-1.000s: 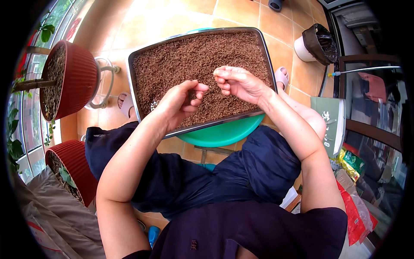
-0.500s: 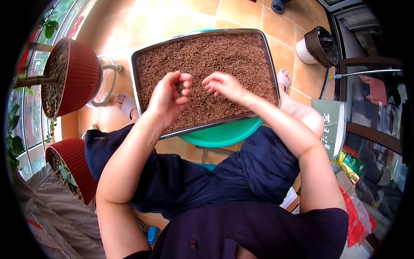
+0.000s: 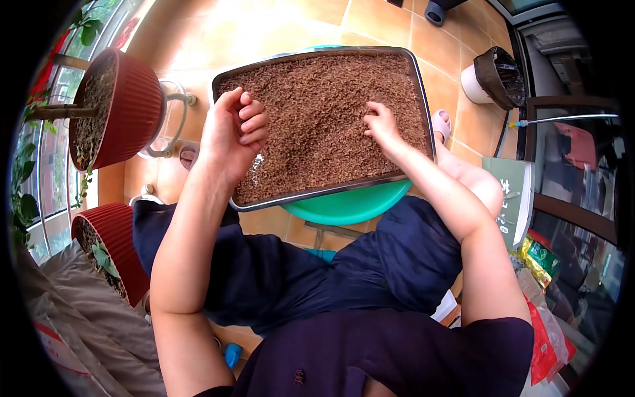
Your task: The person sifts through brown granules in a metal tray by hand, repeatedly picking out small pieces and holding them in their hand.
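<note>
A wide metal-rimmed tray point(image 3: 324, 192) is spread with brown grains point(image 3: 317, 126), coarse and crumbly. A small bare patch shows at its left side. Over the tray's left edge is my left hand point(image 3: 235, 132), its fingers curled into the palm; whatever it holds is hidden. My right hand point(image 3: 383, 127) hovers low over or touches the grains right of the middle, thumb and fingers drawn together; I cannot make out anything between them. Beneath the tray a green basin point(image 3: 350, 206) shows.
Red flowerpots point(image 3: 126, 112) stand on the left by the window. To the right are a lined waste bin point(image 3: 493, 79), a green book point(image 3: 509, 198) and a yellow-green packet point(image 3: 537, 258). A person's dark shoe point(image 3: 434, 13) is at the top.
My hands have moved apart: the left went left and slightly up to the tray's edge, the right moved right over the grains. A bare patch now shows beside my left hand.
</note>
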`<action>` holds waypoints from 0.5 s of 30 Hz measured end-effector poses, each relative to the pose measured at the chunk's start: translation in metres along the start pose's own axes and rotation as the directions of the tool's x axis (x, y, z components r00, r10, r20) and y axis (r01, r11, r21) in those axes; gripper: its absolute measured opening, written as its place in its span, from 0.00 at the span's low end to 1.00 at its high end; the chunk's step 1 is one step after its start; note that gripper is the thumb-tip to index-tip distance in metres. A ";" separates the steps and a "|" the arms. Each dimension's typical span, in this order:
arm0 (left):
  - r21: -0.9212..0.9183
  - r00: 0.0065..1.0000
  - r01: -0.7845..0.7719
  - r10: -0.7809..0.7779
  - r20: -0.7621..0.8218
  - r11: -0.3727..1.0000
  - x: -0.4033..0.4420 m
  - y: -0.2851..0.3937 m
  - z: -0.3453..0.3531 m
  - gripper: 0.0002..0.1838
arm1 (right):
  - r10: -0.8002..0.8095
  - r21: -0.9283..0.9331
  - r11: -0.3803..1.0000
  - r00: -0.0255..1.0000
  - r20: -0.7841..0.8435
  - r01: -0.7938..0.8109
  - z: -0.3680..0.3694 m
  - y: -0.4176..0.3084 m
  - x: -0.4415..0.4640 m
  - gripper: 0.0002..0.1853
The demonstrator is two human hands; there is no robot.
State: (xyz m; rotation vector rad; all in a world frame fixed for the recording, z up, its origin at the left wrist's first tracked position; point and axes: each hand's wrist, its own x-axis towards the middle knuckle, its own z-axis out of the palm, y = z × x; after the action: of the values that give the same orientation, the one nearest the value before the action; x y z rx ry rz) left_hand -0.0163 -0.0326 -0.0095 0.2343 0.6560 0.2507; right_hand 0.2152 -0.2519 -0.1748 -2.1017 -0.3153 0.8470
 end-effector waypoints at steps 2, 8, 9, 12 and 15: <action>0.007 1.000 0.002 -0.001 -0.011 1.000 -0.003 -0.001 0.004 0.15 | 0.089 0.211 0.976 0.985 -0.146 -0.057 -0.021 0.002 0.007 0.24; 0.027 1.000 0.006 -0.007 0.024 1.000 -0.007 -0.007 0.011 0.16 | 0.036 0.170 0.985 0.991 -0.129 -0.014 -0.040 0.007 0.013 0.15; 0.027 1.000 0.007 -0.008 0.029 1.000 -0.007 -0.007 0.012 0.16 | -0.012 0.088 0.996 0.990 -0.139 0.025 -0.036 0.010 0.013 0.14; 0.021 0.999 0.013 -0.014 0.035 1.000 -0.003 -0.008 0.017 0.16 | -0.331 -0.306 0.909 0.937 -0.115 0.284 -0.023 0.017 0.016 0.07; 0.003 0.998 0.014 -0.014 0.055 1.000 0.003 -0.006 0.016 0.16 | -0.462 -0.482 0.749 0.880 0.113 0.455 -0.014 -0.008 -0.002 0.08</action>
State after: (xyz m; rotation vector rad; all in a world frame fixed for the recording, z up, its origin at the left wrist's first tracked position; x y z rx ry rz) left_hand -0.0034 -0.0394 -0.0009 0.2384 0.6033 0.2292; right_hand 0.2231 -0.2562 -0.1615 -2.3315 -1.1011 0.4778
